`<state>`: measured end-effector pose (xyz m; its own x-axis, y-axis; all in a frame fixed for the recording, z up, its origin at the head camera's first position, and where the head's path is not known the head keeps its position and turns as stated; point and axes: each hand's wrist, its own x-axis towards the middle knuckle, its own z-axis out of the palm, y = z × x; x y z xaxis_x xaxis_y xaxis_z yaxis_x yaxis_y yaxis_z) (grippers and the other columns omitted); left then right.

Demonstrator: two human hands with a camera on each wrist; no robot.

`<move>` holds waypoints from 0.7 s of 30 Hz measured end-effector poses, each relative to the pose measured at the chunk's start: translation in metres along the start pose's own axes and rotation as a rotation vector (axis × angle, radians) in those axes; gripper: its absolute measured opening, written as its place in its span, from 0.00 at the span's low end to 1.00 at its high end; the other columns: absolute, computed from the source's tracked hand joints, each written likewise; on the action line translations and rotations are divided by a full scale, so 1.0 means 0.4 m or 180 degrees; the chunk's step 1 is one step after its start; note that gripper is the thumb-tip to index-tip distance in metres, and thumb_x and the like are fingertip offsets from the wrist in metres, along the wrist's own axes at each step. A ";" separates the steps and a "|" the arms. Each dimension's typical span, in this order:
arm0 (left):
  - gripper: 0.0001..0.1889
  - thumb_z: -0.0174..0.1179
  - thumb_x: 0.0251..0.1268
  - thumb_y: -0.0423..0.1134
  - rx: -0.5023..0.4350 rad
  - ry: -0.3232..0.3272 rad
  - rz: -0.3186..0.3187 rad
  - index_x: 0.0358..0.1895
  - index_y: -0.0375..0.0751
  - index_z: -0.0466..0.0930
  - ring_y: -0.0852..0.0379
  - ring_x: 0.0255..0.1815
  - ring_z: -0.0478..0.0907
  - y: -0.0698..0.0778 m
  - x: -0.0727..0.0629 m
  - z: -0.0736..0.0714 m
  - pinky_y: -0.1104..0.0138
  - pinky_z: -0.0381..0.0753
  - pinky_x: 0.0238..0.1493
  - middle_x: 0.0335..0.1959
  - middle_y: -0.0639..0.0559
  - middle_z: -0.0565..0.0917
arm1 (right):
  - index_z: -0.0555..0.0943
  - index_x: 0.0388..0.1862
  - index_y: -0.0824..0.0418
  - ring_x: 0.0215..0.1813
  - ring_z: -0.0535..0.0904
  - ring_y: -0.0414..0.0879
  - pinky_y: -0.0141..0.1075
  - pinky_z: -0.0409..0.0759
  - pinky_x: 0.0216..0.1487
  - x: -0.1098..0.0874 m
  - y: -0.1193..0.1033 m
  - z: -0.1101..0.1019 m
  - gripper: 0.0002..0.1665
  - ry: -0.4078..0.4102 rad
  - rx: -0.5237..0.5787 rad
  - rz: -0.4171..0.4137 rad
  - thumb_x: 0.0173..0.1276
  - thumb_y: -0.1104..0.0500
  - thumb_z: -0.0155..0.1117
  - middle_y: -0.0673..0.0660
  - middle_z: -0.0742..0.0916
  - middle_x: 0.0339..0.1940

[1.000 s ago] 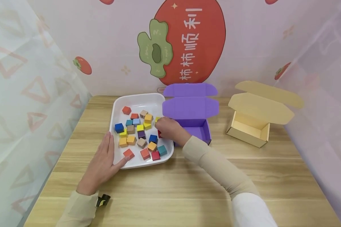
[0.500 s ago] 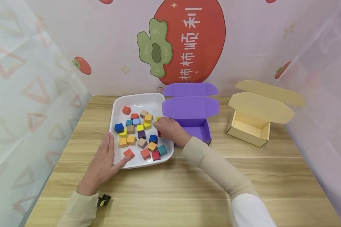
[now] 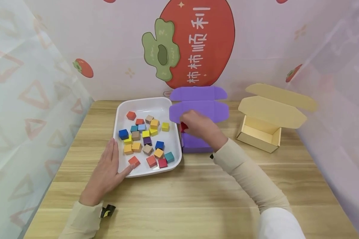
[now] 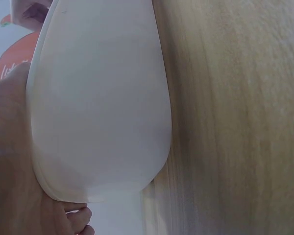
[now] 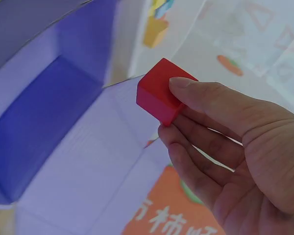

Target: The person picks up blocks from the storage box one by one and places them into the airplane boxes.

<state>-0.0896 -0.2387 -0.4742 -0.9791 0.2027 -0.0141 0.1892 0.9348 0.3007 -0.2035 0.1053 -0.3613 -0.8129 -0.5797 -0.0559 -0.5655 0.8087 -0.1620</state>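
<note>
A red cube [image 5: 159, 90] is pinched between the thumb and fingers of my right hand [image 3: 198, 126], over the left part of the open purple box [image 3: 197, 147]. In the right wrist view that box's inside [image 5: 44, 117] shows beside the cube. My left hand [image 3: 106, 172] rests flat along the left front corner of the white tray [image 3: 151, 173], fingers straight on its side and thumb over the rim. Several coloured cubes lie in the tray, among them a yellow cube [image 3: 165, 126], a teal cube [image 3: 169, 157] and a dark blue cube [image 3: 123, 134].
An open tan cardboard box [image 3: 258, 141] stands to the right, its lid raised at the back. Tray and boxes sit on a wooden table [image 3: 179, 205], with a printed cloth wall [image 3: 116, 49] behind. The purple box's lid [image 3: 197, 93] stands up at the rear.
My right hand has lifted out of the tray and moved right over the purple box, carrying the red cube. The yellow cube it covered now shows fully. My left hand stays put.
</note>
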 end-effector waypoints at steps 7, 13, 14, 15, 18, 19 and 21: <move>0.61 0.54 0.72 0.71 0.0025 0.0018 -0.0016 0.85 0.30 0.31 0.32 0.89 0.39 -0.001 0.001 -0.005 0.32 0.57 0.80 0.89 0.35 0.32 | 0.88 0.41 0.65 0.39 0.83 0.52 0.42 0.87 0.44 -0.005 0.054 0.068 0.09 0.0024 -0.0182 -0.0048 0.63 0.65 0.79 0.58 0.89 0.36; 0.61 0.54 0.72 0.70 -0.0013 -0.0012 -0.0014 0.85 0.30 0.31 0.32 0.89 0.38 -0.002 0.004 0.000 0.33 0.56 0.81 0.89 0.36 0.31 | 0.87 0.39 0.66 0.40 0.83 0.52 0.43 0.85 0.43 0.003 0.078 0.139 0.07 -0.0035 -0.0159 -0.0066 0.64 0.67 0.77 0.59 0.89 0.35; 0.61 0.54 0.72 0.70 -0.0018 -0.0013 -0.0012 0.85 0.30 0.31 0.32 0.89 0.38 -0.002 0.004 0.001 0.33 0.56 0.81 0.89 0.35 0.31 | 0.87 0.40 0.66 0.40 0.83 0.52 0.43 0.85 0.43 0.004 0.079 0.147 0.07 -0.0060 -0.0137 -0.0035 0.65 0.67 0.77 0.59 0.89 0.36; 0.61 0.54 0.72 0.70 -0.0026 -0.0016 -0.0010 0.85 0.30 0.31 0.32 0.89 0.38 -0.002 0.005 0.001 0.32 0.56 0.81 0.89 0.35 0.31 | 0.87 0.41 0.66 0.41 0.83 0.51 0.43 0.86 0.43 0.005 0.080 0.155 0.08 -0.0071 -0.0121 -0.0011 0.65 0.67 0.77 0.59 0.89 0.37; 0.61 0.54 0.72 0.70 -0.0032 -0.0013 -0.0006 0.85 0.30 0.31 0.32 0.89 0.38 -0.002 0.004 0.000 0.32 0.56 0.81 0.89 0.35 0.31 | 0.87 0.42 0.66 0.40 0.83 0.50 0.42 0.86 0.42 0.005 0.081 0.174 0.08 -0.0034 -0.0106 -0.0010 0.66 0.67 0.76 0.59 0.89 0.37; 0.61 0.54 0.72 0.70 -0.0034 -0.0010 -0.0006 0.85 0.30 0.31 0.32 0.89 0.38 -0.003 0.004 0.000 0.32 0.56 0.81 0.89 0.36 0.31 | 0.87 0.41 0.66 0.39 0.83 0.50 0.42 0.87 0.42 0.005 0.081 0.178 0.07 -0.0005 -0.0099 -0.0017 0.66 0.67 0.76 0.59 0.89 0.36; 0.61 0.54 0.72 0.71 -0.0036 -0.0005 -0.0009 0.85 0.31 0.30 0.33 0.89 0.38 -0.005 0.003 -0.001 0.33 0.56 0.81 0.89 0.36 0.31 | 0.86 0.40 0.66 0.38 0.84 0.50 0.42 0.87 0.42 0.002 0.083 0.186 0.06 0.0067 -0.0107 -0.0059 0.66 0.67 0.76 0.59 0.89 0.36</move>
<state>-0.0911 -0.2404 -0.4747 -0.9796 0.2005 -0.0165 0.1855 0.9320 0.3114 -0.2124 0.1242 -0.4401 -0.8048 -0.5927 -0.0324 -0.5846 0.8009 -0.1296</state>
